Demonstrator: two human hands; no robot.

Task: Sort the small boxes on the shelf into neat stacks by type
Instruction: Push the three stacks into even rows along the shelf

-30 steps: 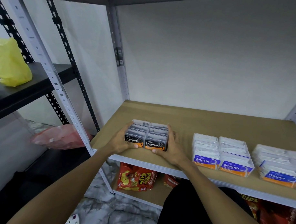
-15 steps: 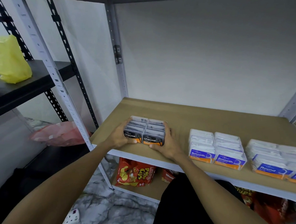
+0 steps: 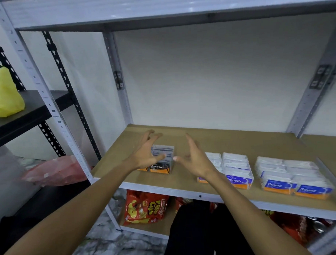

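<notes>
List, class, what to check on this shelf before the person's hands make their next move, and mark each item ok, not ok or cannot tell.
1. Left hand empty, fingers spread: ok.
2. Right hand empty, open: ok.
3. Charcoal boxes grouped together on the wooden shelf: ok.
4. Smooth boxes stacked together, apart from the Charcoal group: ok.
5. Round boxes in their own group at the right: ok.
6. Left part of the Charcoal group squared up: cannot tell, the left hand hides it.

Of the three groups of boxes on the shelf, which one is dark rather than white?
The Charcoal boxes, the leftmost group, between the open hands: grey-black with a black and orange label. The Smooth boxes and Round boxes are white with blue labels.
</notes>
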